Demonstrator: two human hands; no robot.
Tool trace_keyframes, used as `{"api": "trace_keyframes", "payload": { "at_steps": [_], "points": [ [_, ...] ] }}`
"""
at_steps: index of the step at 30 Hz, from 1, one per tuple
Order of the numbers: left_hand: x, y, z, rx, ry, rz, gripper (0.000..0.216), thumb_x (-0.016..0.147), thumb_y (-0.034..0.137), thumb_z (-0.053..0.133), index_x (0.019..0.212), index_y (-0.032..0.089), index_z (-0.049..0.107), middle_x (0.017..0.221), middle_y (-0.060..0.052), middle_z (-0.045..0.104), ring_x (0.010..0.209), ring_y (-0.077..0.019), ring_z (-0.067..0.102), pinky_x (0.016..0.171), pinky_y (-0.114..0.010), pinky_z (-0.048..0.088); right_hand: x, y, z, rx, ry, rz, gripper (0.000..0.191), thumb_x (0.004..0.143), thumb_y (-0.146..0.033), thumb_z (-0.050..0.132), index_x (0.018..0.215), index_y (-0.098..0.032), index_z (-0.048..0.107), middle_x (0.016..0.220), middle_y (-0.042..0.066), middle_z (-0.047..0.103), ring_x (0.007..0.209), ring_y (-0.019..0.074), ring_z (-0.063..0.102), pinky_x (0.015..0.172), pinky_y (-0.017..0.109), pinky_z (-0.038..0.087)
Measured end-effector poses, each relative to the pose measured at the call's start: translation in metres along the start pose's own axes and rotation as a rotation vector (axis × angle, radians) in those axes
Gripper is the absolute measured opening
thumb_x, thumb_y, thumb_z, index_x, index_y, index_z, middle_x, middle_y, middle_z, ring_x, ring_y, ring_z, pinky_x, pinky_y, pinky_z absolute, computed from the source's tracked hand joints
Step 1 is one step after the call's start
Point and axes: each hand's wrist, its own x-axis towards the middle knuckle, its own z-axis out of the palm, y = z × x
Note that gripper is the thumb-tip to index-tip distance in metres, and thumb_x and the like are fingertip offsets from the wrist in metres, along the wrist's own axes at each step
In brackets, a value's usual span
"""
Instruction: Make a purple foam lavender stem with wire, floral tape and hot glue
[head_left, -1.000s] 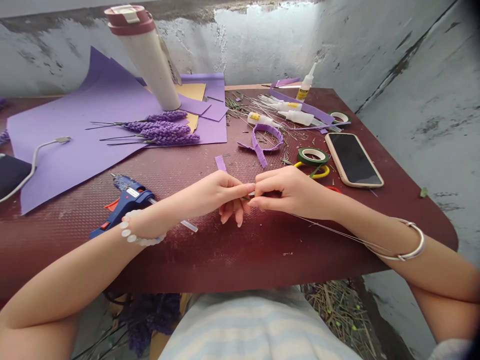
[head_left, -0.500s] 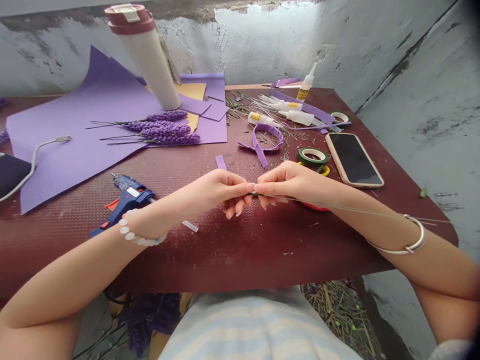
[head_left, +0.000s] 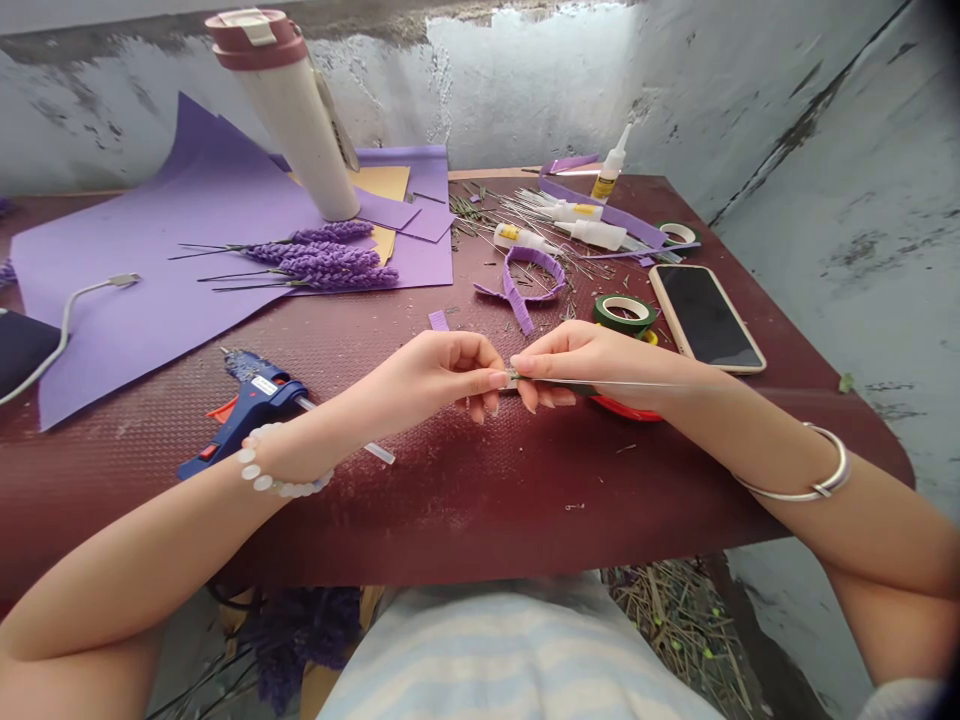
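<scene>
Both hands meet fingertip to fingertip above the near part of the table. My left hand point(head_left: 444, 368) is closed in a pinch at the end of some thin pale wires point(head_left: 637, 383). Just beside it, my right hand point(head_left: 581, 352) pinches the same wires, which run back to the right across that wrist. A dark green strip point(head_left: 571, 387), which looks like floral tape, shows under the right fingers; where it joins the wires is hidden by the fingertips. Beyond the right hand lies a roll of green floral tape point(head_left: 625, 312), with a red and yellow handle partly covered below it.
A blue glue gun point(head_left: 259, 400) lies by my left forearm. Purple paper point(head_left: 135, 290) carries several purple flower stems point(head_left: 322, 262) and a tall tumbler point(head_left: 307, 130). Glue bottles point(head_left: 600, 235), loose wires and a curled purple strip point(head_left: 517, 300) lie behind; a phone point(head_left: 709, 318) is right.
My left fingers have uncurled slightly and turned. The wires have swung to lie more level across my right wrist, and more of the dark green strip shows.
</scene>
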Motion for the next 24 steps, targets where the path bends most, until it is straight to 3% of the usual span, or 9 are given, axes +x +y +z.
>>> {"api": "trace_keyframes", "payload": {
  "at_steps": [11, 24],
  "points": [
    [-0.0037, 0.0008, 0.0032, 0.251, 0.143, 0.179, 0.006, 0.084, 0.019, 0.061, 0.084, 0.013, 0.059, 0.074, -0.001, 0.066, 0.067, -0.0101, 0.062, 0.067, -0.022, 0.05, 0.0014, 0.0029, -0.0007, 0.026, 0.022, 0.014, 0.035, 0.086, -0.047, 0.059, 0.07, -0.017, 0.064, 0.062, 0.0, 0.052, 0.057, 0.0101, 0.041, 0.056, 0.027, 0.029],
    [-0.0021, 0.0007, 0.0026, 0.203, 0.132, 0.183, 0.008, 0.084, 0.02, 0.063, 0.085, 0.013, 0.059, 0.079, -0.003, 0.067, 0.073, -0.0106, 0.063, 0.07, -0.022, 0.05, 0.0004, -0.0021, 0.0027, 0.014, 0.055, -0.039, 0.033, 0.088, -0.04, 0.058, 0.064, -0.016, 0.056, 0.061, -0.002, 0.046, 0.058, 0.0094, 0.037, 0.054, 0.027, 0.025]
  ]
}}
